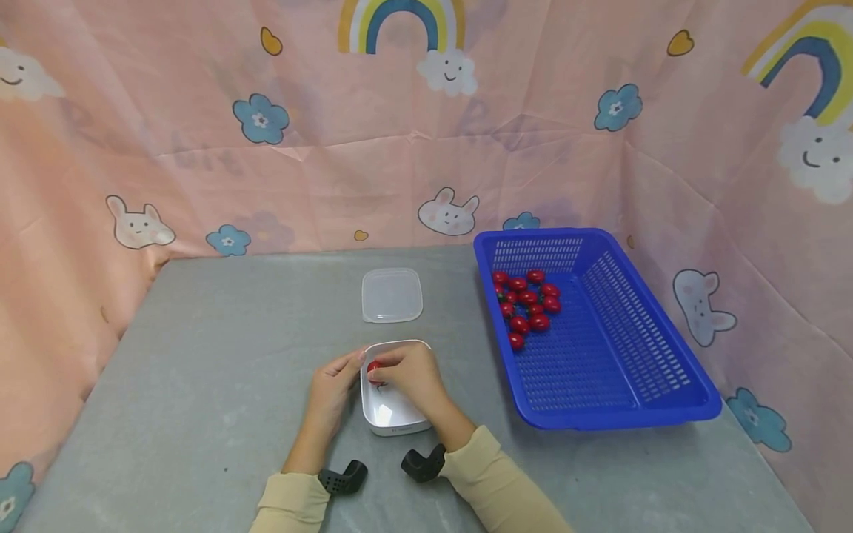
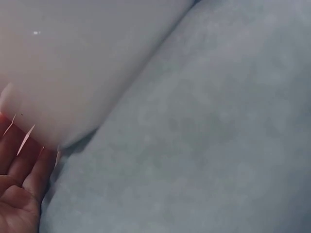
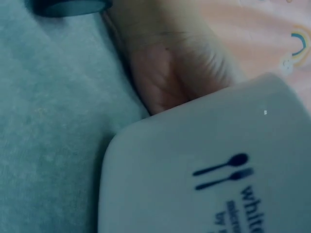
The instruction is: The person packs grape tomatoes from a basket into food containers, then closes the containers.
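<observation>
Both hands are meeting at a small white container point(image 1: 393, 403) sitting on the grey surface point(image 1: 200, 370) just in front of the person. The right hand point(image 1: 412, 376) is reaching over the container's far rim, its fingers curled and pinching a small red tomato point(image 1: 373, 366) just inside the top left corner. The left hand point(image 1: 331, 392) is resting against the container's left wall with its fingers fairly straight, steadying it rather than gripping; the left wrist view is showing those fingers point(image 2: 19, 165) lying flat against the white side. The container is a rounded rectangle, its long axis running away from the person, its open side facing up. Its clear lid point(image 1: 392, 295) is lying flat a little beyond it. Off to the right, well apart from the hands and nearer the right one, a blue basket point(image 1: 666, 355) is holding the remaining tomatoes point(image 1: 526, 303) in a cluster at its far left corner.
</observation>
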Demonstrator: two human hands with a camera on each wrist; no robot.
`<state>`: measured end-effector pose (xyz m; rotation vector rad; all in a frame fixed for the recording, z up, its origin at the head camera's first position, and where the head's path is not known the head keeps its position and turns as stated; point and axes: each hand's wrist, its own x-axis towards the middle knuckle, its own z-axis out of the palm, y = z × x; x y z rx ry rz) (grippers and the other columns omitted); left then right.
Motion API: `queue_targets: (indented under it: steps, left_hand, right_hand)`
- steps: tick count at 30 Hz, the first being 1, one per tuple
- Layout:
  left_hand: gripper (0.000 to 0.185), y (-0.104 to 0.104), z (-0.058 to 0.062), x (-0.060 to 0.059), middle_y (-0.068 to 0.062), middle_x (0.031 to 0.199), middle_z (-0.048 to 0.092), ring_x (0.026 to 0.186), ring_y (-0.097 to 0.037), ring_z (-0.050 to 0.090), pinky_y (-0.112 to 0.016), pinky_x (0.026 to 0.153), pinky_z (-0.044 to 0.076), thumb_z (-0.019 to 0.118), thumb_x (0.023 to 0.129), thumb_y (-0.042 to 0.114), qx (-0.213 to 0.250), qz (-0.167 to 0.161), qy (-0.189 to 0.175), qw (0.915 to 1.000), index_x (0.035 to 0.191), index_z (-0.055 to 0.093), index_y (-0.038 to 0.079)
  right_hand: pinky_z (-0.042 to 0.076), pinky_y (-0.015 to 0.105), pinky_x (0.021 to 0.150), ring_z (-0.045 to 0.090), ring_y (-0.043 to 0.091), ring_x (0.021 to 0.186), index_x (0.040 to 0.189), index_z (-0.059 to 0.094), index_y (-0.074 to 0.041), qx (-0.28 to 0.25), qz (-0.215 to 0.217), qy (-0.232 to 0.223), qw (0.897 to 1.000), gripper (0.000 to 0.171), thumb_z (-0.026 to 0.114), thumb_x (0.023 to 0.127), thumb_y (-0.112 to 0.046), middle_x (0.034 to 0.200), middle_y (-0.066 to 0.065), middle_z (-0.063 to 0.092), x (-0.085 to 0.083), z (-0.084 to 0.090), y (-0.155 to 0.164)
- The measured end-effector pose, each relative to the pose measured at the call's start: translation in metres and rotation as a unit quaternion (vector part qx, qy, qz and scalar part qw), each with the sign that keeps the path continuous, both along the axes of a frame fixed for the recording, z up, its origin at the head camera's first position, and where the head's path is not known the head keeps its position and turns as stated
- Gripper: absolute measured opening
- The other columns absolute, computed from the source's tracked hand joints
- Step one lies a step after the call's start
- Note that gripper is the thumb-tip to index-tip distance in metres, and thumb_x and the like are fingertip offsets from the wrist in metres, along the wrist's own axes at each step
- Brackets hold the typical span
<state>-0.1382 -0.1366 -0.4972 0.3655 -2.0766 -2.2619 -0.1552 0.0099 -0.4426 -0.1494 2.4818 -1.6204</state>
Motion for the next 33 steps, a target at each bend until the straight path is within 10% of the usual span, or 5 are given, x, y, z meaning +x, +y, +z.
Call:
queue_targets:
  steps: [33]
  left_hand:
    - [0.036, 0.0001, 0.0, 0.0011, -0.002, 0.113, 0.075, 0.097, 0.003, 0.067, -0.016, 0.086, 0.053, 0.066, 0.096, 0.02, -0.009, 0.001, -0.004, 0.9999, 0.12, 0.067, -0.007]
  right_hand:
    - [0.05, 0.018, 0.06, 0.065, 0.004, 0.067, 0.09, 0.079, 0.001, 0.036, 0.019, -0.011, 0.999, 0.02, 0.086, 0.072, -0.006, 0.083, 0.013, 0.077, -0.0032, -0.0094, -0.0028]
